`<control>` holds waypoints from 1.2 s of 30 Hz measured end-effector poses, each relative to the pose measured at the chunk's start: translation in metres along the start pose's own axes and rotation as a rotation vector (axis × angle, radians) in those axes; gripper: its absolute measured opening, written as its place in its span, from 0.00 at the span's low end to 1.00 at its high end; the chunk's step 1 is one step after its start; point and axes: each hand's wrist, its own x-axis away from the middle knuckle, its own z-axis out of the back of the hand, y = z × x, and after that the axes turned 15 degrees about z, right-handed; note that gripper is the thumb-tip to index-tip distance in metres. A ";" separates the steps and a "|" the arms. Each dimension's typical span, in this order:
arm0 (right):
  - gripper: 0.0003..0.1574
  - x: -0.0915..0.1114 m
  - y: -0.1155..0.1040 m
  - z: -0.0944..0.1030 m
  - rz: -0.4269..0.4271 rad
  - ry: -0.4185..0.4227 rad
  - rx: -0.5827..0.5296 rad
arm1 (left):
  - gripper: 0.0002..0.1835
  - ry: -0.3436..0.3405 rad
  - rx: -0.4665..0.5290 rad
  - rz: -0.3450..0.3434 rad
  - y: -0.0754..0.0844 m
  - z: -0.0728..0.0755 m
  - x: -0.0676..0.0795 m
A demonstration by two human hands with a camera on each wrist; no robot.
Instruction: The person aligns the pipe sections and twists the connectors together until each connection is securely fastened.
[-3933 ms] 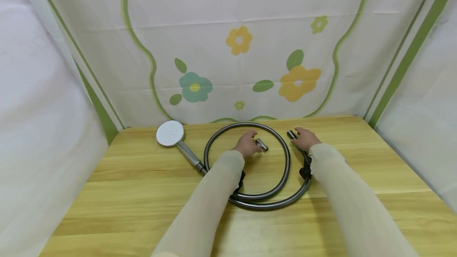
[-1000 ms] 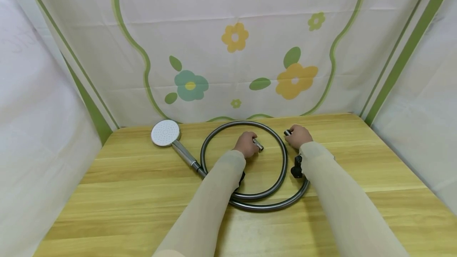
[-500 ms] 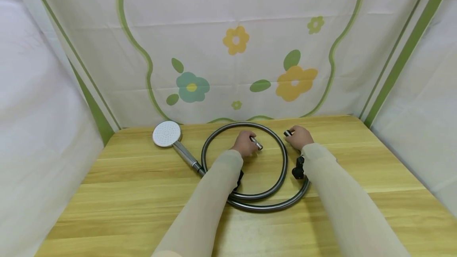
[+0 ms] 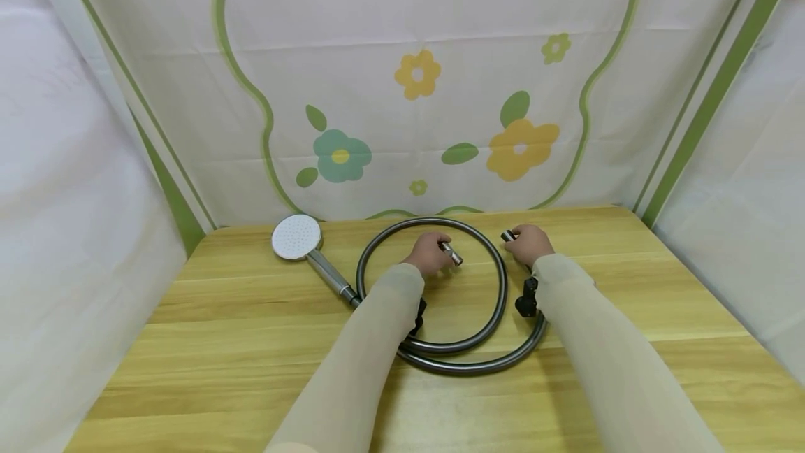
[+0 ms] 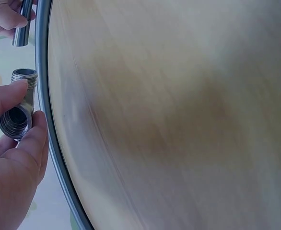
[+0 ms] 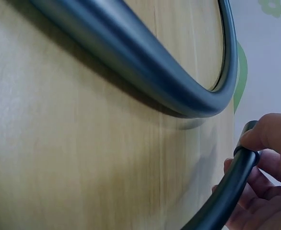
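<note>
My left hand (image 4: 429, 254) pinches a short metal threaded pipe fitting (image 4: 451, 254) between thumb and fingers. In the left wrist view the fitting (image 5: 28, 99) shows a male thread on top and a wide, internally threaded opening at its side. My right hand (image 4: 530, 245) grips the loose end of a dark grey shower hose (image 4: 505, 285) by its metal end nut (image 4: 508, 235). The right wrist view has thumb and fingertips around that end, with the hose (image 6: 227, 191) trailing below. A gap separates nut and fitting, the nut pointing toward the fitting's male thread in the left wrist view.
Left of the hands, a round white-faced shower head (image 4: 297, 237) lies on the wooden table (image 4: 220, 341), attached to the hose. The hose loops around the left hand. White fabric walls (image 4: 402, 5) with printed flowers enclose the table's back and sides.
Since the earliest frame, the left fingers have closed around the fitting and the right fingers around the hose end, which has shifted slightly left. Over the last second, both hands stay nearly still.
</note>
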 end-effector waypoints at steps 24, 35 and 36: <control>0.29 0.007 -0.003 0.004 0.050 -0.010 -0.022 | 0.29 -0.007 0.031 -0.011 -0.003 0.002 0.007; 0.31 0.010 -0.004 0.004 0.047 0.000 -0.057 | 0.26 -0.036 0.260 0.002 -0.002 0.004 0.013; 0.31 0.009 -0.004 0.004 0.050 0.001 -0.057 | 0.26 -0.039 0.279 0.003 -0.002 0.004 0.013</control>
